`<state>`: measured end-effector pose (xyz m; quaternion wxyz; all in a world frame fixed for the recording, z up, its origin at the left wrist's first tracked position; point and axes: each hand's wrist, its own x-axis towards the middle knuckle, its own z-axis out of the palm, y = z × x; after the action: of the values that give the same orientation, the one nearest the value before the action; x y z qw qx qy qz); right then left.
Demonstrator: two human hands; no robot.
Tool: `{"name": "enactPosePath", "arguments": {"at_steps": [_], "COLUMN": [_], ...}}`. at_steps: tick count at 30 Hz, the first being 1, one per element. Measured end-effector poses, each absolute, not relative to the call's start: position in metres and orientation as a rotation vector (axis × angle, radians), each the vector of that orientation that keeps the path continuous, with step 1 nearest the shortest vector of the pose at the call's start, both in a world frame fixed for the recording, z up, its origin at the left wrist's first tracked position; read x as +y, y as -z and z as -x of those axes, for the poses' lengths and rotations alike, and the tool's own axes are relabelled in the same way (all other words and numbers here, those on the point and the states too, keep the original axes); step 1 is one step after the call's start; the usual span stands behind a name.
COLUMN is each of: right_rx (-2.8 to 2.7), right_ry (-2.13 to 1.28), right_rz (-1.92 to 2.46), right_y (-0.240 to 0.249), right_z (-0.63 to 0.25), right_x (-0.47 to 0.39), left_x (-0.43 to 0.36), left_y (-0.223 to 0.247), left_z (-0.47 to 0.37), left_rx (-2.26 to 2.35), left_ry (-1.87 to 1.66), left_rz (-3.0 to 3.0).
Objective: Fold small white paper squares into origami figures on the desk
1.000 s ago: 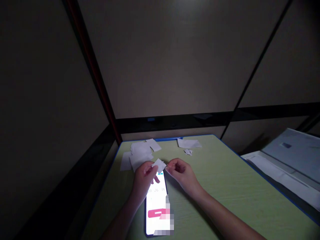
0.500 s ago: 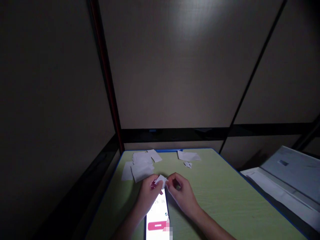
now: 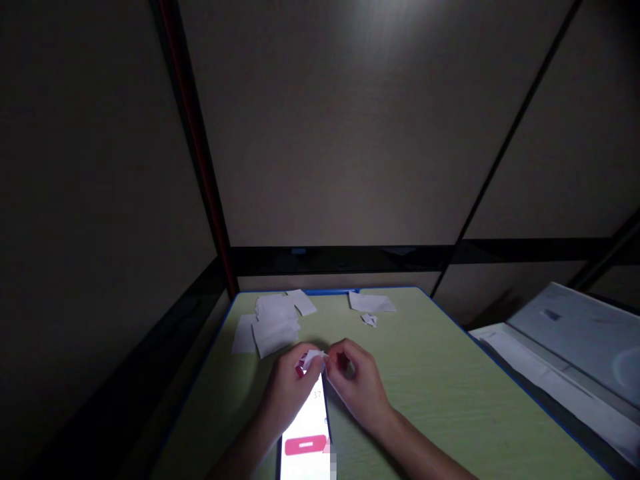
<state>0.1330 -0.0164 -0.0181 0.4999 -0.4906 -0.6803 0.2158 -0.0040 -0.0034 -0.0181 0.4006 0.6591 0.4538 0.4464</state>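
Observation:
A small folded piece of white paper point(image 3: 313, 359) is pinched in my left hand point(image 3: 291, 380), above the top end of a lit phone point(image 3: 306, 427). My right hand point(image 3: 356, 379) is closed at the paper's right side, thumb and forefinger pressed together on its edge. The phone lies on the green table with a white screen and a red button showing; my left hand covers part of it. Beyond my hands on the left lie several overlapping white paper sheets point(image 3: 274, 332). A small folded paper piece point(image 3: 369, 320) sits further off to the right.
The green table point(image 3: 440, 387) has a blue edge. A white paper strip point(image 3: 373, 303) and a blue stick-like thing point(image 3: 330, 292) lie at its far edge. On the right, beside the table, stands an open white box point(image 3: 570, 360). A panelled wall point(image 3: 340, 147) rises behind.
The paper in my fingers has turned and shows less of its face. Both hands stay close together at it. The whole view has shifted slightly, and the phone's digits have changed.

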Motion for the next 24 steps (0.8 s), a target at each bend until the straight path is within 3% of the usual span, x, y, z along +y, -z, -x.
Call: {"name": "enactPosePath", "arguments": {"at_steps": [24], "right_rx": [-1.839], "right_ry": [-0.149], "right_rz": [1.052], "right_y": [0.0160], "right_z": [-0.1391], "right_x": [-0.0204], "left_x": [-0.0053], "left_y": [0.0120], "left_z": [0.0001], "left_rx": [1.112], "left_ry": [-1.174], "left_rz": [-1.522]}}
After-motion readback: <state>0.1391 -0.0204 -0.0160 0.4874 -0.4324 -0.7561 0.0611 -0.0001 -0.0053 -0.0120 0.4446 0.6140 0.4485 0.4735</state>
